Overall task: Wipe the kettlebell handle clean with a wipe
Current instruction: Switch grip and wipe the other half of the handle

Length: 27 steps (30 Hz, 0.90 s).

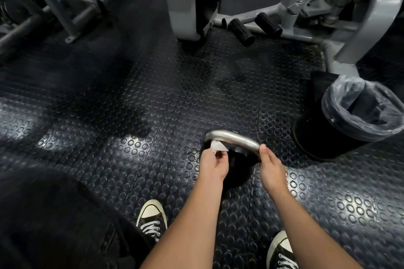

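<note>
While the left hand point(213, 162) pinches a white wipe point(217, 146) against the steel kettlebell handle point(234, 137), the right hand point(270, 165) grips the handle's right end; the kettlebell point(237, 169) sits low centre, left of a lined bin point(349, 120).

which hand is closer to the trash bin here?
Right. The right hand grips the near-right end of the kettlebell handle, the side toward the trash bin. The left hand pinches the wipe at the handle's left end, farther away.
</note>
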Motion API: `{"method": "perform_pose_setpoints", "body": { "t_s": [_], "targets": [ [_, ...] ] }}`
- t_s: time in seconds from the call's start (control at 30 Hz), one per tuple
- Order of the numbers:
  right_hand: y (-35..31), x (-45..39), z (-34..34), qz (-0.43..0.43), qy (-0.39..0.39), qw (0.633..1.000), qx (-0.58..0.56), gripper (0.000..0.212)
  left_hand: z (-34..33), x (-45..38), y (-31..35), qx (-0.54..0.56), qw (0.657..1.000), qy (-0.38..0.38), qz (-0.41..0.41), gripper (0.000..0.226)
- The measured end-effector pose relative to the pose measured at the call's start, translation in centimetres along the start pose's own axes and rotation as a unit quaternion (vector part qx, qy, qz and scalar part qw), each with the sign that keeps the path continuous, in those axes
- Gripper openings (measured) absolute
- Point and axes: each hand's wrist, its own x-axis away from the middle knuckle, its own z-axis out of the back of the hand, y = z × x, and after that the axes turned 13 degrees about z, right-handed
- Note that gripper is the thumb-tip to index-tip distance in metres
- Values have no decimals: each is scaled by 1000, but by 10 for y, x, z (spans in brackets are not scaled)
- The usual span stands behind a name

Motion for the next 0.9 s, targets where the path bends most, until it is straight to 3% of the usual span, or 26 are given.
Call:
{"method": "perform_pose_setpoints", "body": {
  "t_s": [0.4, 0.53, 0.73, 0.9],
  "targets": [
    [-4, 1, 1, 16, -2, 1000, -3, 54, -3, -1, -7, -65, 997, 12, -29, 28],
    [-2, 0, 1, 15, 2, 1000, -6, 56, 3, 1, -1, -111, 993, 14, -22, 22],
    [4, -3, 0, 20, -4, 1000, -13, 59, -1, -3, -2, -53, 998, 3, -16, 29],
    [4, -1, 0, 11, -1, 1000, -14, 64, 0, 3, -2, -126, 992, 9, 17, 27]
  ]
}}
